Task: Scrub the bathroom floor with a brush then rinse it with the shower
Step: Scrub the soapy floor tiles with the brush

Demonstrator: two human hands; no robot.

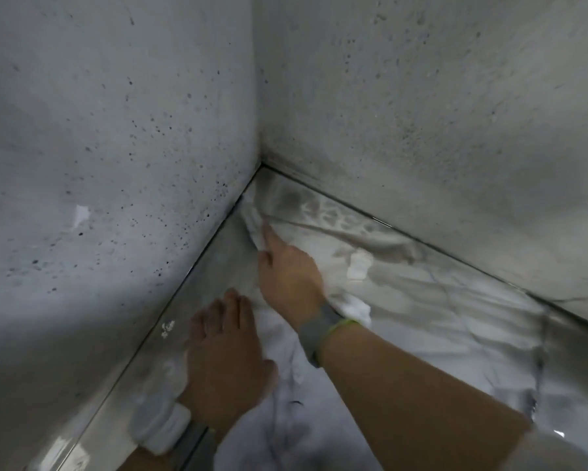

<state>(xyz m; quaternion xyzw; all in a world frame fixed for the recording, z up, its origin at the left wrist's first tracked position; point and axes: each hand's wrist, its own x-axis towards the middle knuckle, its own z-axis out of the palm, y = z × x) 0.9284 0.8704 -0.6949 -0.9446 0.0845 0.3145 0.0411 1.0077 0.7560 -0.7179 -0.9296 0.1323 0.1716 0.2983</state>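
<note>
A white cloth (287,351) lies crumpled on the glossy marble floor (421,300) and reaches toward the corner of the two walls. My left hand (224,362) lies flat on the cloth with straight fingers, close to the left wall. My right hand (289,277) is further in; its index finger stretches toward the corner and presses the cloth's far end, while thumb and other fingers curl on the fabric. A grey band with a green edge (319,329) sits on my right wrist. No brush or shower head is in view.
Two grey walls, the left wall (115,164) and the right wall (438,113), both speckled with dark spots, meet at a corner. A narrow dark drain slot (404,232) runs along the foot of both. A rolled white part of the cloth (163,426) lies near my left wrist.
</note>
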